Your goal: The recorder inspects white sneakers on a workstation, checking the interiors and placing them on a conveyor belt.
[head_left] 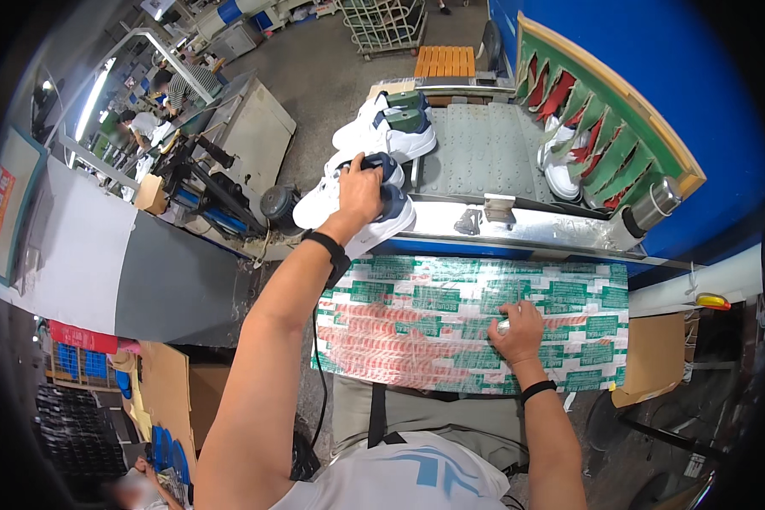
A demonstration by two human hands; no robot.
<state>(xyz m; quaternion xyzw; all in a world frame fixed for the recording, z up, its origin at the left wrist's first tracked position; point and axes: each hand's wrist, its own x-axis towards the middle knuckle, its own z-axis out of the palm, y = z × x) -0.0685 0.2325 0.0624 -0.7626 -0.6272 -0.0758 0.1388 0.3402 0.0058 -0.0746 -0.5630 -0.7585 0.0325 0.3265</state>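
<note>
My left hand (361, 194) reaches forward to a pair of white sneakers (393, 224) with dark navy collars, its fingers hooked into the shoe openings. Just beyond it stand more white sneakers (408, 146) with green and navy parts at their openings, beside the conveyor's left edge. Over the taped worktop (450, 340), covered in green, white and red printed strips, my right hand (520, 331) is closed. A small pale, shiny object shows between its thumb and fingers, too small to name.
A grey conveyor belt (476, 149) lies ahead. At its right, a green strip curtain (608, 127) in a wooden frame hangs over white shoes (561, 174). A metal flask (654, 204) stands near the curtain. A cardboard box (653, 357) is right of the worktop; a grey-white panel (161, 272) is left.
</note>
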